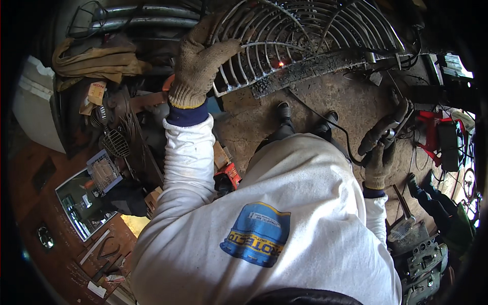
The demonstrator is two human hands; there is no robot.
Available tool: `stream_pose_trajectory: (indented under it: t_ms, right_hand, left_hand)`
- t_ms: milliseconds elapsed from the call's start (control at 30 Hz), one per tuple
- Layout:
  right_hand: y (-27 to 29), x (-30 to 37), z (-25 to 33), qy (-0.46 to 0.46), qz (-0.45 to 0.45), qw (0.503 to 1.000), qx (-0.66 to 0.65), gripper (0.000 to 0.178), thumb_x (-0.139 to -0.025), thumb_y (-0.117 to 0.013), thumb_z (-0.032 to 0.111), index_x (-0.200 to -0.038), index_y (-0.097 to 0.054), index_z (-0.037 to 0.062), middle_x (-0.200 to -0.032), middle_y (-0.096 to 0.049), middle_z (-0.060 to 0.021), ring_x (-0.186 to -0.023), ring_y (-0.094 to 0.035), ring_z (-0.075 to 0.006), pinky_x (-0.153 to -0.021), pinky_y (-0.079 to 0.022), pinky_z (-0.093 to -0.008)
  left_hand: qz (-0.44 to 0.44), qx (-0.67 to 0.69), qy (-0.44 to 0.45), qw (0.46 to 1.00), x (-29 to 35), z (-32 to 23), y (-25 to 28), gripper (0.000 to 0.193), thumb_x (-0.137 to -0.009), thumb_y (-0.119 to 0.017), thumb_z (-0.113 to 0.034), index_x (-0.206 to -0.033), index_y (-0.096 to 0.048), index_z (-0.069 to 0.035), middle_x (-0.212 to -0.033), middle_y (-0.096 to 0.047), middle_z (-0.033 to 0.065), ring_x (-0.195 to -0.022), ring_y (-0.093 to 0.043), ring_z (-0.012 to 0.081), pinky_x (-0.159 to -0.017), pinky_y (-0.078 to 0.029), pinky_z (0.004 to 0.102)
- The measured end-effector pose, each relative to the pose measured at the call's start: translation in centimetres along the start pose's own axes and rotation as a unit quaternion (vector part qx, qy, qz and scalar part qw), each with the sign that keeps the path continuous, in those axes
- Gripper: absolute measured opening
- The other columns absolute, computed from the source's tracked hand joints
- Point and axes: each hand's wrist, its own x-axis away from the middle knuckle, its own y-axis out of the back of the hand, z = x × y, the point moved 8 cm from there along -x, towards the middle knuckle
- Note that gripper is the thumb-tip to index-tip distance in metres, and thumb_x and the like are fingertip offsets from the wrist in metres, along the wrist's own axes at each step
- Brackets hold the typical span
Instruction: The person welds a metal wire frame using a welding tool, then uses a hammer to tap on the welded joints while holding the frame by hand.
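Observation:
A metal grille (264, 63) of curved concentric bars lies across the top of the view, on a dark, grimy work surface (300, 71). My left hand (201, 63), in a knitted tan glove, grips the grille's left end. Its thumb lies along a bar, and the fingers curl out of sight. A small spot (280, 64) on the grille's near edge glows orange-red. Lower right, away from the grille, my gloved right hand (378, 165) is closed around a dark welding electrode holder (381, 133). A thin rod rises near its jaws, and a black cable (333, 122) runs beside it.
Brown cloth (96, 61), a small box (94, 95) and wire guards (116, 142) crowd the left. A brown board (61, 203) bears a mirror-like panel (84, 203) and tools. Red-and-black equipment (439, 137), a person's legs (432, 198) and metal machine parts (424, 262) are at right.

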Motion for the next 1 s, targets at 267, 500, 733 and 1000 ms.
stream_pose_trajectory:
  t_ms: [267,500,733,1000]
  right_hand:
    - [0.8,-0.2,-0.4,0.013,-0.030,0.998,0.062,0.039,-0.098,-0.056,0.020,-0.131,-0.051,-0.0008,-0.116,-0.063,-0.0133,-0.099,-0.062,-0.0206,-0.086,-0.049,-0.0314]
    - [0.4,-0.1,0.5,0.025,-0.036,0.999,0.030,0.038,-0.097,-0.057,0.016,-0.130,-0.052,-0.0005,-0.117,-0.063,-0.0101,-0.103,-0.059,-0.0170,-0.086,-0.049,-0.0297]
    - [0.1,0.0,1.1,0.010,-0.030,1.000,0.003,0.037,-0.098,-0.057,0.018,-0.130,-0.051,0.0000,-0.115,-0.063,-0.0098,-0.098,-0.061,-0.0159,-0.084,-0.050,-0.0276]
    - [-0.4,-0.2,0.1,-0.013,0.002,0.999,-0.051,0.033,-0.097,-0.058,0.017,-0.126,-0.053,0.0017,-0.109,-0.063,-0.0072,-0.092,-0.061,-0.0150,-0.076,-0.050,-0.0264]
  left_hand:
    - [-0.020,-0.001,0.025,0.999,0.1,-1.1,-1.2,0.046,-0.082,-0.069,0.003,-0.126,-0.064,-0.007,-0.110,-0.072,0.0078,-0.095,-0.069,0.0154,-0.085,-0.056,0.0293]
    - [-0.038,-0.104,0.025,0.994,0.0,-2.8,-3.5,0.045,-0.083,-0.066,-0.002,-0.128,-0.061,0.000,-0.116,-0.069,0.0132,-0.102,-0.068,0.0196,-0.092,-0.052,0.0324]
    - [-0.003,-0.196,-0.012,0.981,0.2,-4.3,-5.6,0.043,-0.086,-0.068,-0.009,-0.127,-0.061,0.001,-0.111,-0.070,0.0128,-0.099,-0.068,0.0178,-0.091,-0.053,0.0314]
    - [0.000,-0.210,-0.026,0.977,0.4,-5.6,-6.5,0.045,-0.088,-0.067,-0.011,-0.129,-0.058,0.003,-0.111,-0.070,0.0121,-0.097,-0.067,0.0164,-0.087,-0.053,0.0279]
